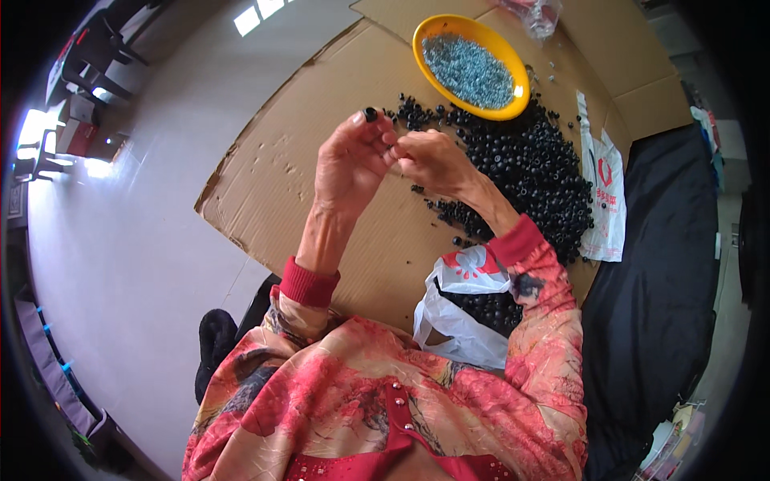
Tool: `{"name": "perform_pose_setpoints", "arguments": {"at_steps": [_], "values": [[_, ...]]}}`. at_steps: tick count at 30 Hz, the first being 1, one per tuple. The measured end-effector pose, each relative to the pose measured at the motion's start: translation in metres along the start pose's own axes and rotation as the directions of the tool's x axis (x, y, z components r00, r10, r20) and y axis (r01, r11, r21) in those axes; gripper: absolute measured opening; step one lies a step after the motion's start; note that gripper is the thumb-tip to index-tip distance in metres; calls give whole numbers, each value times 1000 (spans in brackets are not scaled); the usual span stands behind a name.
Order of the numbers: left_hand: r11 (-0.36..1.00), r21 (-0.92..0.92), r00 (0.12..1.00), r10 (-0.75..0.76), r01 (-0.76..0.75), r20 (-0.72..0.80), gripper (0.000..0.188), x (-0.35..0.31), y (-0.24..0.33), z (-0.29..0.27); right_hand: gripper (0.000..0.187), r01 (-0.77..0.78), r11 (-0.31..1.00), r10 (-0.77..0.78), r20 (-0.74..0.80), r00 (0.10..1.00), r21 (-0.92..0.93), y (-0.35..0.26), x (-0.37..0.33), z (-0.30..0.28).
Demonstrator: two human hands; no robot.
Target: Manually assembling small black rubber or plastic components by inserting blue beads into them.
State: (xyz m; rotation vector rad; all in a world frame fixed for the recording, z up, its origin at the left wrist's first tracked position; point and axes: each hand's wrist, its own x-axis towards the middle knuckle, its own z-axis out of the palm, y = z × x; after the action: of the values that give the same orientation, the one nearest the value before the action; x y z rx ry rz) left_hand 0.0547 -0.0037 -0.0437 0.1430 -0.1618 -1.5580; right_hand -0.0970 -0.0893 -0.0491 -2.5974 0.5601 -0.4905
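Note:
My left hand (pixel 353 156) is raised over the cardboard, its thumb and forefinger closed on a small black round cap (pixel 370 115). Close against it on the right is my right hand (pixel 433 162), its fingers bent in a pinch at the left hand's fingertips. Whatever the right fingers hold is too small or hidden to make out. Beyond and right of the hands spreads a heap of small black round parts (pixel 525 160). A yellow oval bowl (pixel 519 86) filled with small silvery metal pieces (pixel 468 70) stands at the far side of the heap.
A white plastic bag (pixel 461 333) with more black parts lies near my body. Another white bag (pixel 601 192) lies flat at the right. Cardboard (pixel 273 160) covers the work surface, with black cloth (pixel 650 264) on the right. Dark chairs (pixel 100 60) stand far left.

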Motion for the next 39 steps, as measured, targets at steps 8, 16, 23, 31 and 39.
{"name": "perform_pose_setpoints", "arguments": {"at_steps": [8, 16, 23, 31, 39], "values": [[990, -44, 989, -134, 137, 64, 23, -4, -32, 30, 10, -33, 584, 342, -209, 916, 811, -53, -5, -87], [982, 110, 987, -158, 156, 10, 17, -2, -61, 60, 11, 112, 465, 340, -295, 893, 878, -51, -27, -87], [971, 176, 975, -185, 162, 125, 19, -5, -67, 54, 11, 115, 434, 362, -290, 886, 893, -51, -40, -83], [965, 222, 990, -143, 141, -6, 18, -8, -70, 64, 12, 87, 564, 341, -328, 881, 821, -52, -45, -85], [960, 279, 982, -47, -7, 185, 22, 5, -40, 58, 17, 110, 793, 254, -489, 834, 599, -53, -25, -121]]}}
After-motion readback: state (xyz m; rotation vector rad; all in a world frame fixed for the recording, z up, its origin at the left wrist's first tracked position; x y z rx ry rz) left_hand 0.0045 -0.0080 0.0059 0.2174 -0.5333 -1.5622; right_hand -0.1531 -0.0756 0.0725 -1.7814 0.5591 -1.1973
